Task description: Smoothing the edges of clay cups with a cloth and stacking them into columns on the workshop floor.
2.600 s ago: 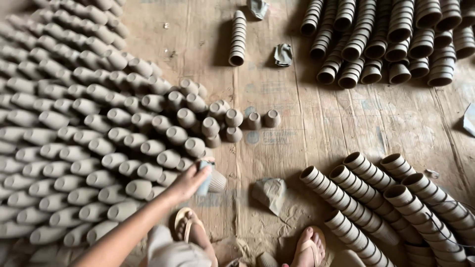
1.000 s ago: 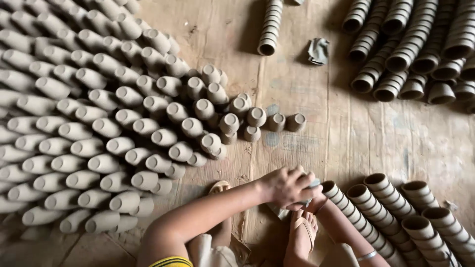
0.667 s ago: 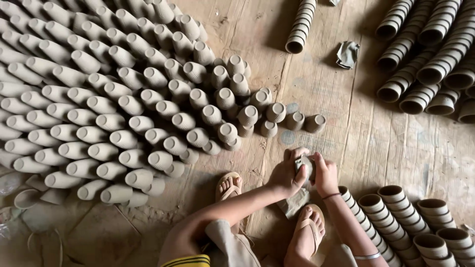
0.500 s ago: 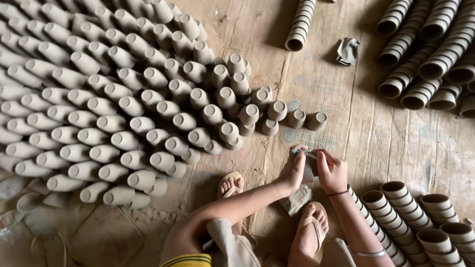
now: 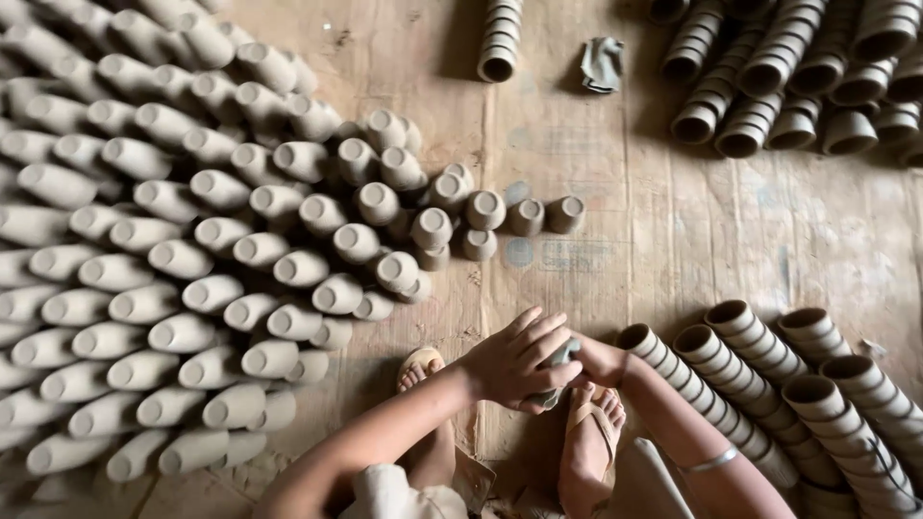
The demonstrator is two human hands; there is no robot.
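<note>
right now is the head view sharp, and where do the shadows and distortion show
Head view: mostly sharp at the centre, where the left hand and right hand close around a small grey cup; soft, even light with no glare; dark shadow at the cup stacks top right; the upturned cups at the left edge look stretched and fanned outward by the wide lens.

We're seeing the left hand (image 5: 519,363) covering most of the clay cup (image 5: 556,370); right hand (image 5: 598,360) mostly hiding behind it.
</note>
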